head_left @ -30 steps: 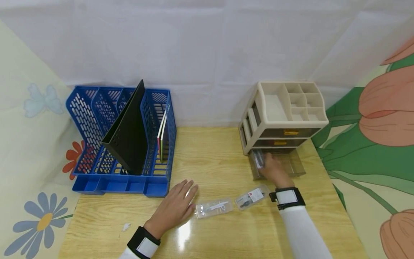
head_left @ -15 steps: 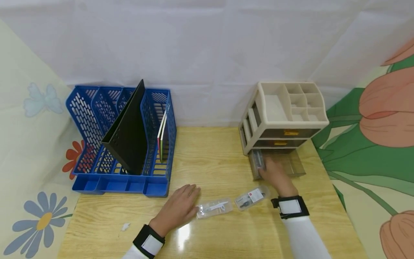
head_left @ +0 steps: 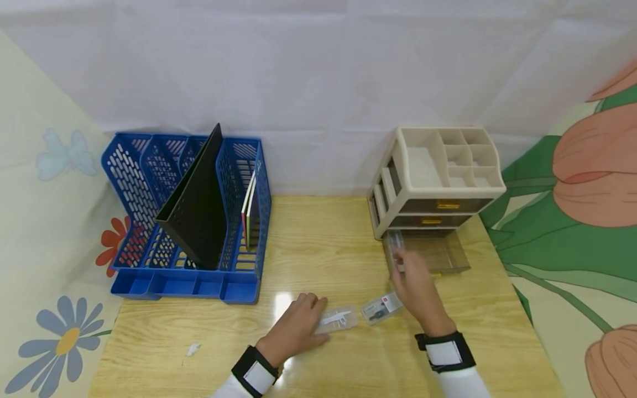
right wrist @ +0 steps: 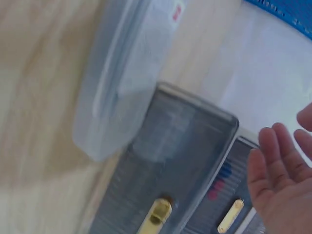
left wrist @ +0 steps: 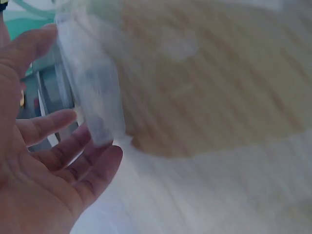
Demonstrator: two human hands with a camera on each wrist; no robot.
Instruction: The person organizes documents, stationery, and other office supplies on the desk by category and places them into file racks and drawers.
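Note:
My left hand point(head_left: 298, 326) is at the left end of a clear plastic case point(head_left: 339, 319) with a white tool inside. In the left wrist view, the thumb and loosely bent fingers stand around that case point(left wrist: 95, 78) without closing on it. To its right lies a second clear case point(head_left: 379, 309), holding a dark tool and a white label with a red mark. My right hand point(head_left: 417, 284) is over the left front of a pulled-out transparent drawer point(head_left: 448, 254), fingers loose with nothing between them. Inside the drawer, along its left side, lies another clear case point(head_left: 395, 240).
The beige drawer unit point(head_left: 453, 192) has two closed drawers above and small compartments on top. At the left stands a blue file rack point(head_left: 181, 282) with a black folder point(head_left: 199, 221) and thin booklets point(head_left: 249, 213). A white scrap point(head_left: 193, 349) lies on the table point(head_left: 318, 249).
My left hand has slid right, over the left end of the near case. My right hand has drawn back from inside the drawer toward its front, leaving the case there.

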